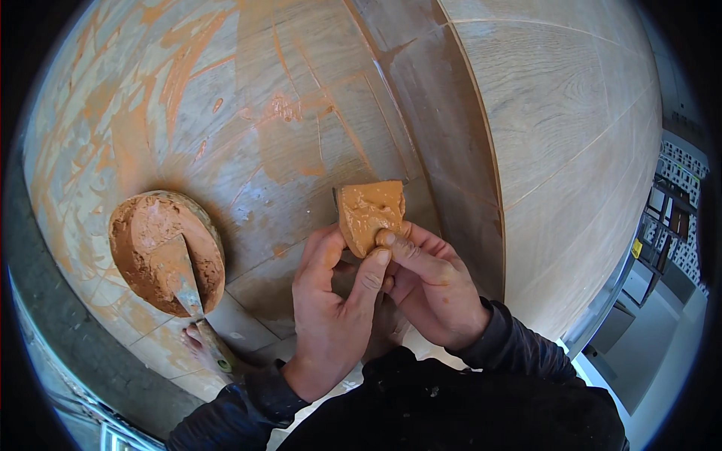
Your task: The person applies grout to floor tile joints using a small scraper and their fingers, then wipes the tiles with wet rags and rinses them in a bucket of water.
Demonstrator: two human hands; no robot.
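Observation:
Both my hands pinch a small flat spreader [370,207] from its lower end, in front of my body. Wet orange-brown grout coats its visible face, and thin dark edges show at its sides. My left hand [335,308] grips it with thumb and fingers on the left. From the right, my right hand [440,282] presses its thumb against the lower part. To the left stands a round bowl [216,234] with orange-brown grout [154,225] inside. A trowel [179,270] rests in that bowl, its blade smeared and its handle over the near rim.
Orange streaks cover the wood-look tile floor [248,161], most heavily at the far left. A raised tiled ledge [556,150] runs along the right, with a darker vertical face [451,128]. One bare foot [194,338] shows beside the trowel handle. Shelving [669,210] is at the far right.

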